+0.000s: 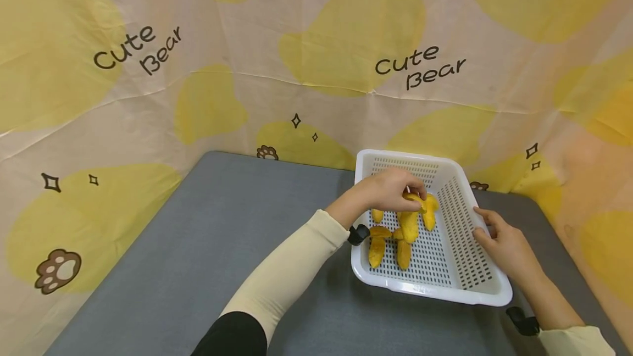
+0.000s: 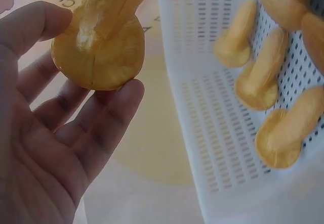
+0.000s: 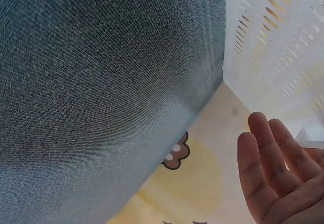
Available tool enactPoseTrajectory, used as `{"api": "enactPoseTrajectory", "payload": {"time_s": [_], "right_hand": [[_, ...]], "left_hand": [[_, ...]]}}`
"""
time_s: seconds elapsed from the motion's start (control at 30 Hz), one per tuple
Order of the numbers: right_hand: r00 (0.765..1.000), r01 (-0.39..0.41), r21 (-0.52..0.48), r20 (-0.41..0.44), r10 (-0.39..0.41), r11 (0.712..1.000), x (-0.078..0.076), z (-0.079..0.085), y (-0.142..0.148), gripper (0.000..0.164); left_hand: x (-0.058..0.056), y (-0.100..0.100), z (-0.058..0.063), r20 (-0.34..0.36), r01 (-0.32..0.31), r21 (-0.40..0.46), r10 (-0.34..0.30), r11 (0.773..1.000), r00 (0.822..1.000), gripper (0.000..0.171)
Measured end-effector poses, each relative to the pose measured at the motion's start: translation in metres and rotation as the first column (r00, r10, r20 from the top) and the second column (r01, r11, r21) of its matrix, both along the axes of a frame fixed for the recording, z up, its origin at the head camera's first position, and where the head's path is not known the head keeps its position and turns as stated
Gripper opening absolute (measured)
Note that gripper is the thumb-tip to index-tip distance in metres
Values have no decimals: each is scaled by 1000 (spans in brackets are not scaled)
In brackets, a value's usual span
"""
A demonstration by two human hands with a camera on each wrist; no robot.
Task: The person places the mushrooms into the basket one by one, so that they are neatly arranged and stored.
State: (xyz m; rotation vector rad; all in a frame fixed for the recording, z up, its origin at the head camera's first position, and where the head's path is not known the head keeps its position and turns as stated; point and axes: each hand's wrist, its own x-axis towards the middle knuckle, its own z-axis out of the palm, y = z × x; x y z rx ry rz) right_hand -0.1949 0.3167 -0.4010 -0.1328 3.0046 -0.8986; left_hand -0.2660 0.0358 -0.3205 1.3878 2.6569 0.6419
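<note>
Between thumb and fingertips, my left hand (image 1: 390,190) pinches a yellow mushroom (image 2: 114,57) by its round cap, over the far part of a white perforated plastic basket (image 1: 460,282). In the left wrist view, the cap's underside faces the camera and the stem points up. Several more yellow mushrooms (image 1: 377,250) lie in the basket, mostly toward its left side; my left hand and wrist cover part of them. At the basket's right rim rests my right hand (image 1: 509,249). Its outer fingers (image 3: 276,171) look nearly straight, outside the basket wall in the right wrist view.
The basket stands on a grey table (image 1: 207,246), close to its back edge. A printed cloth (image 1: 316,43) with yellow patches and "Cute Bear" lettering hangs behind the table. Open grey surface extends left of the basket.
</note>
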Motion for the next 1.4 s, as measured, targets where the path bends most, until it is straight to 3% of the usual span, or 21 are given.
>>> {"api": "enactPoseTrajectory", "payload": {"time_s": [0.33, 0.7, 0.9, 1.2, 1.4], "right_hand": [[1000, -2, 2, -3, 2, 1000, -3, 3, -1, 58], [1000, -11, 6, -16, 11, 1000, -2, 5, -4, 56], [1000, -14, 11, -25, 14, 1000, -2, 5, -4, 56], [999, -11, 14, -41, 11, 1000, -1, 3, -2, 55], [999, -12, 6, -31, 12, 1000, 1, 2, -2, 55]], "left_hand": [[-2, 35, -15, 122, -36, -46, 42, 998, 992, 10], [-2, 68, -30, 202, -78, -122, 102, 989, 974, 10], [-4, 77, -40, 237, -78, -153, 113, 985, 965, 9], [-6, 87, -58, 233, -77, -233, 133, 969, 963, 7], [-5, 90, -67, 315, -108, -220, 175, 969, 933, 7]]}}
